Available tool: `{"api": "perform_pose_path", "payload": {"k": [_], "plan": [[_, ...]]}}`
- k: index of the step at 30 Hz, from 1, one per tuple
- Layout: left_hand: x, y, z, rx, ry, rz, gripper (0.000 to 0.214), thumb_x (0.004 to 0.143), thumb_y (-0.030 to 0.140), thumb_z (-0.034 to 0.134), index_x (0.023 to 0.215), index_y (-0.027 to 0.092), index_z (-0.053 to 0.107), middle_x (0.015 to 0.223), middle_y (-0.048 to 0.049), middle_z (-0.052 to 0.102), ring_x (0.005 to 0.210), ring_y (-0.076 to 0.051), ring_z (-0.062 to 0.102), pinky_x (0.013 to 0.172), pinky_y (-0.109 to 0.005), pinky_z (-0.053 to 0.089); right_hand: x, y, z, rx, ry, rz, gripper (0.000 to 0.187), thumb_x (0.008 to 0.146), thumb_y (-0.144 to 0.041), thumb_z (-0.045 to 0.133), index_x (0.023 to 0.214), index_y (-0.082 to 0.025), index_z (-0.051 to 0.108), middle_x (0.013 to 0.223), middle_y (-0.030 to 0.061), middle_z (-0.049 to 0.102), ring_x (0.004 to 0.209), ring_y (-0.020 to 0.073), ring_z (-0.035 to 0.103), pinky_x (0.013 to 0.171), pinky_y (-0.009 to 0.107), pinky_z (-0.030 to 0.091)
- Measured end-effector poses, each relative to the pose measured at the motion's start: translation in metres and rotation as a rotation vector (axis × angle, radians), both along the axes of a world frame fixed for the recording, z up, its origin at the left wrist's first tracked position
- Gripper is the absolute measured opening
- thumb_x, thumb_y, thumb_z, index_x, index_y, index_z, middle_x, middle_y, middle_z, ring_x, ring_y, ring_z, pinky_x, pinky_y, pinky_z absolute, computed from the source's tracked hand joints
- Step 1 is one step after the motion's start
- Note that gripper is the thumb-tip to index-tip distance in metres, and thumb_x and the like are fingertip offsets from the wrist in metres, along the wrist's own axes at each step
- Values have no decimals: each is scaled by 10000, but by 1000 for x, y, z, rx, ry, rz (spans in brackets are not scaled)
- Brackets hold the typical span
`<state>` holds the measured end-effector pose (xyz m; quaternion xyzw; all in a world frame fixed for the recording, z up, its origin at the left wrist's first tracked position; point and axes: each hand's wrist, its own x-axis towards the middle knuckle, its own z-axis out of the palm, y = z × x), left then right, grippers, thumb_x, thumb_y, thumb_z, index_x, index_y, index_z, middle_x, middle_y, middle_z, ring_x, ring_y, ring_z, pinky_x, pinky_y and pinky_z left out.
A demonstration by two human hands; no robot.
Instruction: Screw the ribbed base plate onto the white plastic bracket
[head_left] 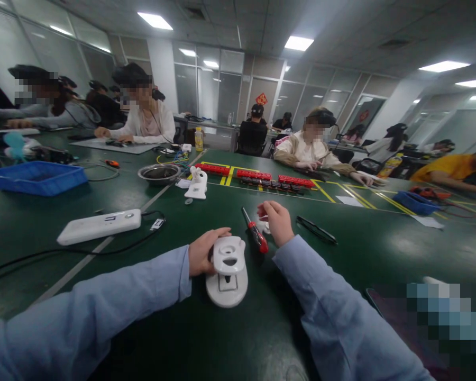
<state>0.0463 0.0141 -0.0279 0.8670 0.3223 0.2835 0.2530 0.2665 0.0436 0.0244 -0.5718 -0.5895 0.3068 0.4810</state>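
Note:
My left hand [206, 250] grips the left side of a white plastic stand [227, 293], which stands on the green table. Its upper plate has a round ring and an oval opening, and a rounded base lies below. Over the table to the right, my right hand [276, 219] has its fingers curled together; what is between them, if anything, is hidden. Just beside those fingers lies a small white round part [266, 227], partly covered. A red and black screwdriver [256, 234] rests between my two hands. Black tweezers [316, 229] lie right of my right hand.
A white box [99, 226] with a black cable lies left. Farther back are a metal bowl [158, 174], another white plastic part [197, 186], red racks [254, 175] and a blue tray [37, 180]. Several people sit around the table. A blurred object is at lower right.

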Motion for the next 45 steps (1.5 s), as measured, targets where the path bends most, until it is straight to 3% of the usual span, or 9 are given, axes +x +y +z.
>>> {"api": "perform_pose_path", "payload": {"k": [8,11,15,17,20,22,27,36,45], "plan": [[8,-2,54,105,-195,9,731,477,235,711,1157,176,448,1140,-86,546,1037,-243,506,922,-372,366,-43,-36,2,-280,514,293,331,705,-466,507,835,-162,507,805,60,583,615,154,565,540,279,458],[14,-3,57,51,-316,40,698,476,237,734,1127,188,488,1126,-84,560,1031,-244,515,935,-370,353,-47,-38,9,-349,614,405,265,669,-392,581,723,-138,533,667,48,584,595,169,567,577,303,469],[28,-20,50,-65,-889,235,709,628,515,604,1231,230,363,1332,-82,364,1223,-233,330,1024,-372,224,-38,-25,23,-301,709,378,195,696,-333,570,720,-143,533,643,27,585,599,157,566,597,294,471],[38,-31,51,-444,-1172,371,634,737,610,378,1247,235,333,1344,-70,347,1243,-217,303,1020,-380,230,-31,-14,27,-234,733,333,189,704,-329,564,723,-144,533,641,22,582,602,151,562,595,284,468],[53,-42,57,-1288,-1254,356,677,791,605,198,1203,105,393,1226,-170,463,1158,-287,419,916,-419,362,-25,-2,23,-95,736,223,220,683,-352,592,739,-151,525,642,6,569,596,138,546,574,260,452],[61,-40,59,-1565,-1275,312,677,806,576,189,1146,45,437,1122,-207,528,1073,-315,494,830,-407,428,-25,1,14,7,707,127,260,659,-370,617,785,-165,519,658,-12,562,589,126,530,556,244,435],[72,-22,52,-1463,-1462,350,318,866,289,260,959,177,543,839,-46,647,808,-206,625,738,-367,468,-36,-6,-5,209,506,13,308,626,-345,656,868,-183,559,762,-8,573,675,136,520,615,249,419],[63,-6,39,-1427,-1448,530,304,862,226,265,804,188,561,744,-33,657,734,-206,632,653,-370,491,-40,-5,-17,315,333,8,268,681,-320,617,896,-173,559,814,9,570,719,145,518,665,272,418],[59,-9,24,-1427,-1282,549,270,830,112,296,580,155,391,426,47,400,346,-38,416,431,-160,423,-13,-15,30,206,767,43,276,629,-302,667,861,-199,558,723,-20,565,583,107,507,502,217,403]]}}
